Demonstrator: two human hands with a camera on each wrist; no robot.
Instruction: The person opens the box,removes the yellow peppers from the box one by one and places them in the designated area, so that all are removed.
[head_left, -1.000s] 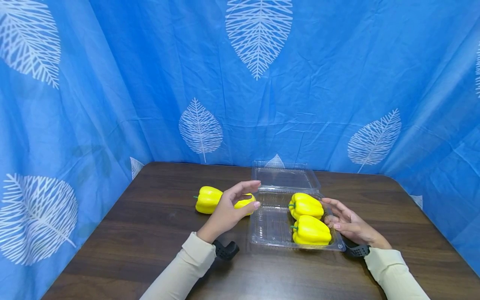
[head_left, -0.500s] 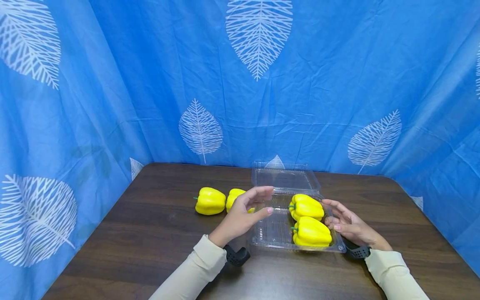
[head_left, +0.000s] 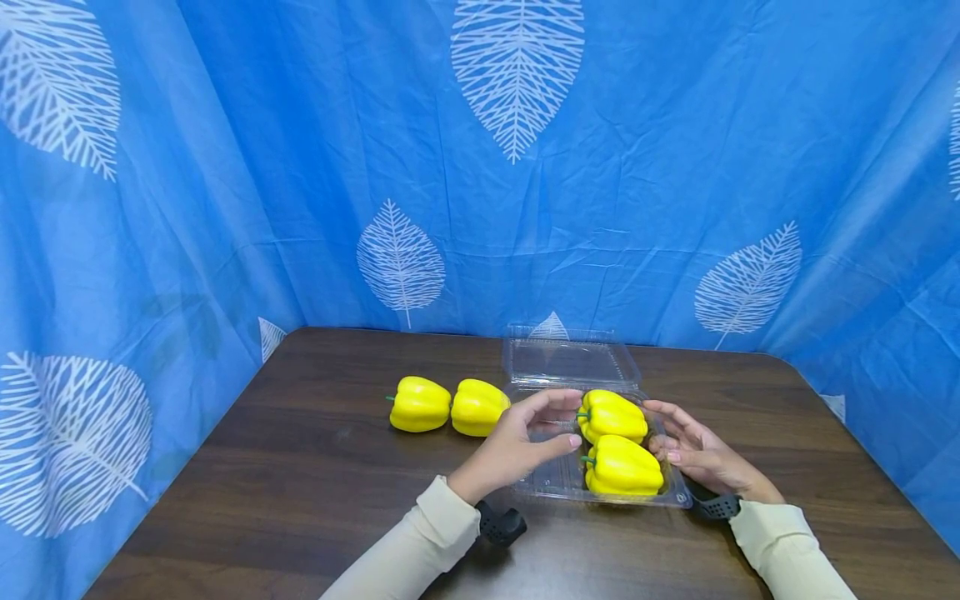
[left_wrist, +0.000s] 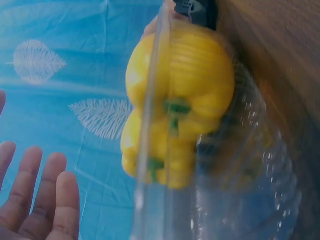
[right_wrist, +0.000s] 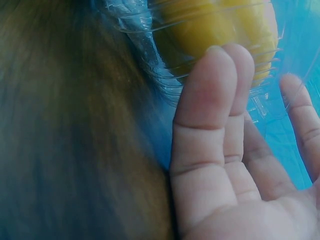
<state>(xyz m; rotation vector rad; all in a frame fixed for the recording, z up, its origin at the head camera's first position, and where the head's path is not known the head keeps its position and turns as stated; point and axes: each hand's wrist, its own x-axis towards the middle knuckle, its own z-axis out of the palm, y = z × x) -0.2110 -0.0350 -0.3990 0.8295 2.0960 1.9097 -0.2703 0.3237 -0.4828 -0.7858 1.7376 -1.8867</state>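
Observation:
A clear plastic clamshell box (head_left: 555, 485) lies on the table with its lid (head_left: 566, 360) folded back. At the right inside it are two yellow bell peppers, the back one (head_left: 612, 417) and the front one (head_left: 622, 467), stems pointing left. My left hand (head_left: 516, 442) hovers over the box's left part, fingers and thumb apart with nothing between them, close to the peppers' stems. At the box's right wall is my right hand (head_left: 701, 457), its fingers (right_wrist: 202, 100) fairly straight against the plastic in the right wrist view.
On the brown wooden table (head_left: 300, 500), two more yellow bell peppers, one at the far left (head_left: 420, 405) and one beside it (head_left: 477, 408), lie left of the box. A blue curtain (head_left: 637, 167) with white leaf prints hangs behind the table.
My left hand has moved right from near the loose peppers to over the box, uncovering the second loose pepper. The right hand, box and peppers stay put.

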